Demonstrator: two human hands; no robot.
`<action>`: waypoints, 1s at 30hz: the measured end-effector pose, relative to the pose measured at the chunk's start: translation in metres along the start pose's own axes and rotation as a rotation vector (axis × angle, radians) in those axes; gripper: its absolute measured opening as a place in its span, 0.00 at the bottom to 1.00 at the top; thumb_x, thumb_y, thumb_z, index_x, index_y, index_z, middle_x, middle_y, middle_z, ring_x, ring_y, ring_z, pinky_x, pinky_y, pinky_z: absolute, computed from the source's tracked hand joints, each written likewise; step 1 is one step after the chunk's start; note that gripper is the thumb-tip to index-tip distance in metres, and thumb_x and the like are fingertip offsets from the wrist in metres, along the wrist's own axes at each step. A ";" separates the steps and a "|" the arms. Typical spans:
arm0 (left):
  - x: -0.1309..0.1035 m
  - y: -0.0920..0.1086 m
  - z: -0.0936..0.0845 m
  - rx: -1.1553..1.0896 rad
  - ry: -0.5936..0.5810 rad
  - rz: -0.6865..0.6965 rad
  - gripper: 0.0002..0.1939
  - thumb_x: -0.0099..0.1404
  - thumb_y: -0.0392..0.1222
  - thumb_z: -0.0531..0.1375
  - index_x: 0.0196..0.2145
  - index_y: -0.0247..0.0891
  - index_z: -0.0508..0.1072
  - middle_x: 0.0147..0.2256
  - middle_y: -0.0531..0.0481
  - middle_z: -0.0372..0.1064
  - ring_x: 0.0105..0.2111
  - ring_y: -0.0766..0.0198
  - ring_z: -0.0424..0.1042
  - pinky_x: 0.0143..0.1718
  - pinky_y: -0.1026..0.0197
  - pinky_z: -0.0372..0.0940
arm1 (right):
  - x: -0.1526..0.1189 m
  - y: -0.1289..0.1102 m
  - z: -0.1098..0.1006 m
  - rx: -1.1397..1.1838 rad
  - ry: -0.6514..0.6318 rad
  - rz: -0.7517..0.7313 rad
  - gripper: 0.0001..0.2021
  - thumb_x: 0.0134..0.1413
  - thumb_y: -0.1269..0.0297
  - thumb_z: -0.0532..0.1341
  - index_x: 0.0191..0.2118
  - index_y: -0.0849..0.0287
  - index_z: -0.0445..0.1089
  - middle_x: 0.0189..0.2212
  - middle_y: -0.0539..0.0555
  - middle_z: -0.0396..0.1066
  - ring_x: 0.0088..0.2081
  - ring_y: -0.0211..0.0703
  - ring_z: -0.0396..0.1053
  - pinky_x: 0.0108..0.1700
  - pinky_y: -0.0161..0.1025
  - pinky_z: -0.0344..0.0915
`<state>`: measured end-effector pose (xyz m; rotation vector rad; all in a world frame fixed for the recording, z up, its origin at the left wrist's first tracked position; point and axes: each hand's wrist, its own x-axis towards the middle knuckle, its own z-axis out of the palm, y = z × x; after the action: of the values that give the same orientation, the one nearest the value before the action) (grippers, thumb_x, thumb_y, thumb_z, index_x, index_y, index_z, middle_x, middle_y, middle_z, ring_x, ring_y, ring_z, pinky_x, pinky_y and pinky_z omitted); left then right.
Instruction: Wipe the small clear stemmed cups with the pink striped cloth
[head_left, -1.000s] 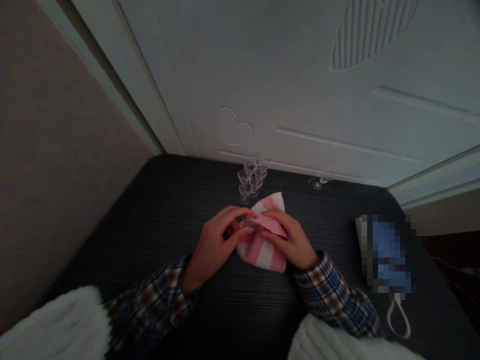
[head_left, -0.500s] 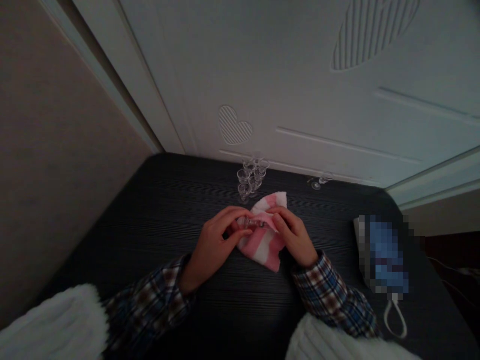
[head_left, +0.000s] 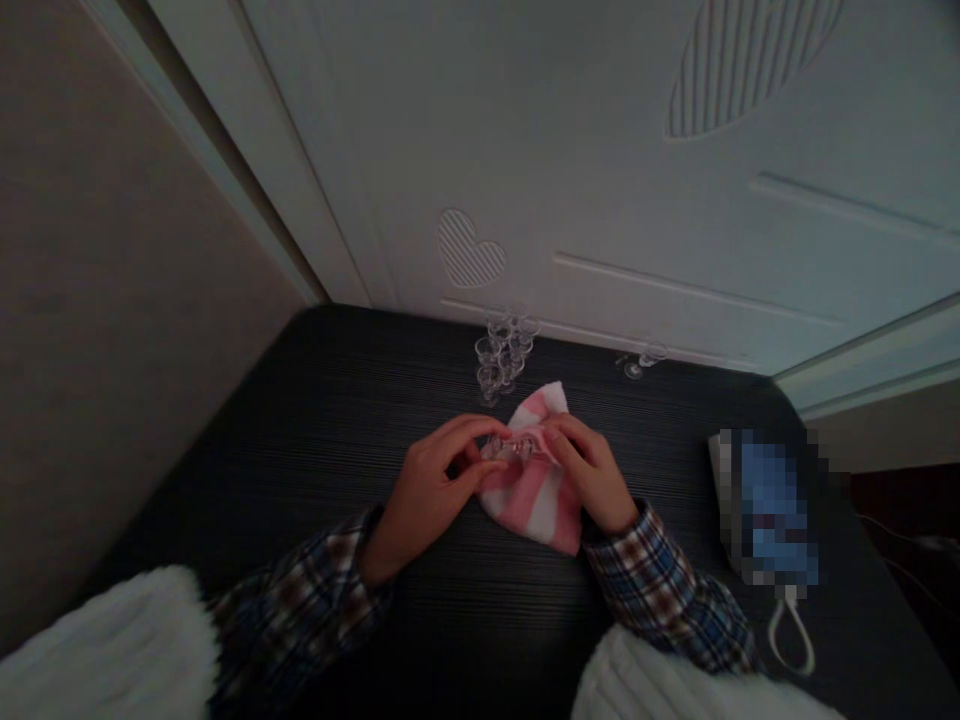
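Note:
A small clear glass (head_left: 495, 448) lies sideways between my two hands, partly covered by a pink and white striped cloth (head_left: 529, 495). My left hand (head_left: 439, 485) pinches the glass at its left end between thumb and fingers. On the other side, my right hand (head_left: 592, 470) grips the cloth, folded around the glass's right end; the fingertips are partly hidden in the fabric. The rest of the cloth hangs below and behind the glass, over the dark table (head_left: 337, 430). Just beyond the cloth stands a tight group of several small stemmed glasses (head_left: 504, 355).
Another stemmed glass (head_left: 636, 368) is near the back edge, right of the group. At the right lies a blurred blue item (head_left: 769, 510) with a white strap loop (head_left: 791, 640). A white panel (head_left: 600, 180) with heart reliefs rises behind the table.
The cloth has shifted around the glass, its lower part now spreading further right and down. My right fingers have moved slightly with it, while my left hand has stayed nearly in place.

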<state>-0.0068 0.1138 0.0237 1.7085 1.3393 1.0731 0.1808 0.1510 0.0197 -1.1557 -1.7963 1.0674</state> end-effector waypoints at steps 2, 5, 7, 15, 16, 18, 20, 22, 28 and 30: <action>0.000 0.000 0.000 -0.012 -0.012 0.013 0.11 0.58 0.41 0.59 0.40 0.41 0.70 0.37 0.52 0.68 0.25 0.72 0.65 0.27 0.69 0.62 | 0.000 0.002 -0.001 0.015 0.042 0.039 0.11 0.57 0.62 0.51 0.28 0.60 0.66 0.25 0.49 0.63 0.29 0.37 0.61 0.33 0.34 0.57; -0.001 0.001 0.000 -0.029 -0.021 0.018 0.11 0.59 0.41 0.58 0.40 0.40 0.69 0.35 0.53 0.68 0.22 0.74 0.63 0.26 0.69 0.61 | -0.001 0.005 -0.005 0.035 0.116 0.089 0.13 0.57 0.61 0.51 0.25 0.60 0.63 0.21 0.47 0.58 0.26 0.35 0.56 0.29 0.33 0.53; -0.001 0.002 -0.001 -0.032 -0.022 0.010 0.11 0.59 0.41 0.58 0.41 0.40 0.69 0.33 0.54 0.68 0.21 0.75 0.62 0.25 0.70 0.60 | -0.001 0.007 -0.007 0.051 0.143 0.104 0.14 0.57 0.60 0.51 0.24 0.60 0.62 0.21 0.47 0.56 0.26 0.35 0.54 0.28 0.33 0.52; -0.002 0.000 -0.002 -0.074 -0.007 0.023 0.11 0.58 0.40 0.59 0.40 0.40 0.69 0.39 0.52 0.67 0.19 0.77 0.61 0.24 0.69 0.60 | -0.001 0.007 -0.007 0.102 0.148 0.122 0.13 0.56 0.59 0.52 0.25 0.60 0.63 0.21 0.47 0.57 0.26 0.35 0.54 0.28 0.33 0.51; -0.002 0.000 -0.002 -0.079 -0.004 0.019 0.10 0.58 0.40 0.59 0.40 0.40 0.69 0.39 0.52 0.67 0.19 0.77 0.61 0.24 0.69 0.60 | -0.001 0.006 -0.007 0.114 0.148 0.125 0.13 0.56 0.59 0.52 0.25 0.60 0.63 0.21 0.47 0.57 0.26 0.35 0.54 0.28 0.33 0.51; -0.002 0.000 -0.001 -0.088 0.006 0.008 0.10 0.58 0.41 0.59 0.39 0.40 0.69 0.40 0.51 0.67 0.18 0.77 0.61 0.24 0.69 0.60 | -0.001 0.006 -0.008 0.144 0.134 0.126 0.13 0.56 0.59 0.53 0.25 0.60 0.63 0.21 0.47 0.57 0.26 0.35 0.54 0.28 0.33 0.51; -0.003 0.000 -0.001 -0.090 0.014 -0.007 0.10 0.58 0.41 0.59 0.39 0.40 0.69 0.38 0.52 0.68 0.19 0.77 0.61 0.24 0.69 0.60 | -0.001 0.005 -0.008 0.183 0.102 0.125 0.13 0.56 0.59 0.53 0.24 0.60 0.63 0.21 0.47 0.57 0.26 0.35 0.54 0.28 0.33 0.51; -0.002 0.000 -0.001 -0.085 0.013 -0.037 0.11 0.57 0.42 0.60 0.39 0.39 0.69 0.30 0.54 0.68 0.18 0.75 0.61 0.23 0.69 0.59 | -0.001 0.004 -0.008 0.231 0.068 0.127 0.13 0.56 0.59 0.53 0.24 0.60 0.64 0.22 0.47 0.58 0.26 0.35 0.55 0.28 0.33 0.52; 0.000 -0.003 -0.001 -0.136 0.013 -0.127 0.14 0.54 0.44 0.62 0.38 0.37 0.68 0.25 0.54 0.68 0.17 0.73 0.61 0.20 0.69 0.57 | -0.001 0.000 -0.007 0.344 0.004 0.141 0.13 0.55 0.58 0.54 0.25 0.60 0.65 0.23 0.48 0.60 0.26 0.35 0.55 0.28 0.32 0.53; 0.001 -0.003 0.000 -0.168 0.000 -0.143 0.14 0.54 0.44 0.62 0.37 0.37 0.68 0.29 0.52 0.70 0.17 0.74 0.61 0.20 0.69 0.57 | -0.002 -0.001 -0.007 0.359 0.002 0.145 0.13 0.55 0.58 0.54 0.25 0.60 0.65 0.23 0.48 0.60 0.26 0.35 0.55 0.27 0.32 0.53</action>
<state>-0.0081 0.1155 0.0211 1.4676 1.3116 1.0717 0.1869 0.1510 0.0229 -1.0733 -1.4576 1.4051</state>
